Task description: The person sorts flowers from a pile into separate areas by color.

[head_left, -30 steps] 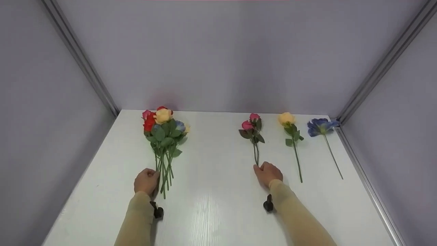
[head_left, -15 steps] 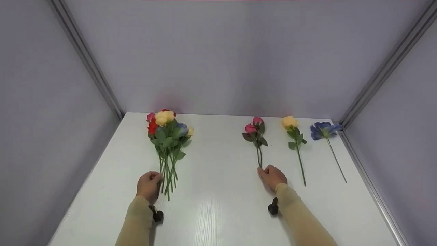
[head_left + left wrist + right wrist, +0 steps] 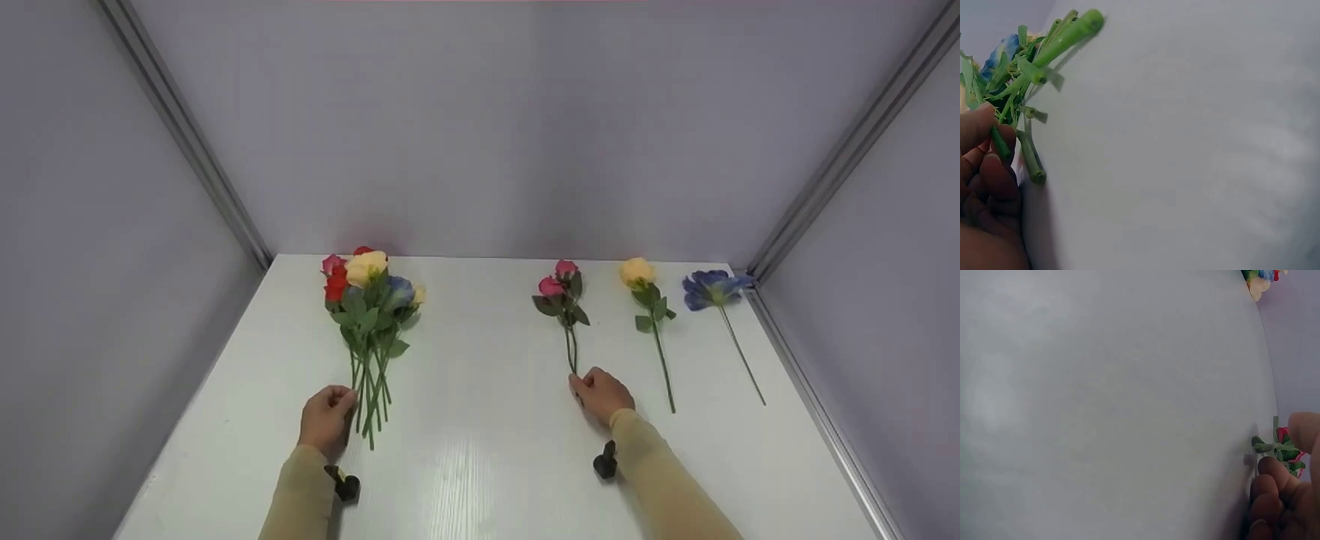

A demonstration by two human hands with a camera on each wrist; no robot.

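Note:
At the left of the head view, my left hand [image 3: 326, 418] is at the stem ends of a bouquet [image 3: 369, 315] of red, pink, yellow and blue artificial flowers. In the left wrist view its thumb and forefinger pinch one green flower stem [image 3: 1000, 142]; the other stems lie beside it on the table. My right hand [image 3: 604, 395] is low over the table at the stem ends of two pink roses [image 3: 551, 286]. In the right wrist view a gap shows between thumb and bent fingers, with a rose stem [image 3: 1266, 447] lying in it.
Right of the pink roses lie a yellow rose [image 3: 637, 271] and a blue flower [image 3: 711, 289], side by side on the white table [image 3: 465, 420]. Grey panels [image 3: 465, 135] rise behind the table and along both sides.
The whole head view has shifted slightly. My left hand has drawn back a little toward me along the stems, and my right hand has eased slightly rightward. The flowers lie about as before.

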